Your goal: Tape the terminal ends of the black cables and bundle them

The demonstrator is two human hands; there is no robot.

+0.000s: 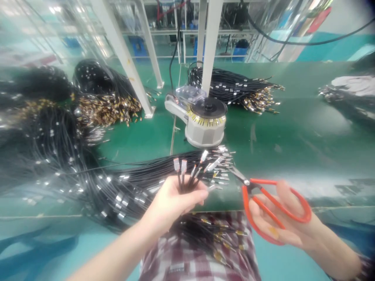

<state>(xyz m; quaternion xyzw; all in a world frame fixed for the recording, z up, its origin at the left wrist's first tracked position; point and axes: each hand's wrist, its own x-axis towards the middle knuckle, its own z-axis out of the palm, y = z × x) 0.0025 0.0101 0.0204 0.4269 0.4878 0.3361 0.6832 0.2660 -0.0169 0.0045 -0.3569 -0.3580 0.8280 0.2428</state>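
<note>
My left hand (172, 199) is closed around a small bunch of thin black wires (191, 173) whose metal-tipped ends fan upward from the fist. My right hand (281, 224) holds red-handled scissors (272, 199) with fingers through the loops, blades pointing left toward the wire tips. Both hands are over the near edge of the green table (293, 132). More black wires with terminals (211, 234) lie across my lap on plaid cloth.
A round white tape dispenser (205, 119) stands just behind the hands. Big heaps of black cables (58, 148) fill the left side; another bundle (240, 89) lies at the back and one (348, 93) at far right. White frame posts (211, 43) rise from the table.
</note>
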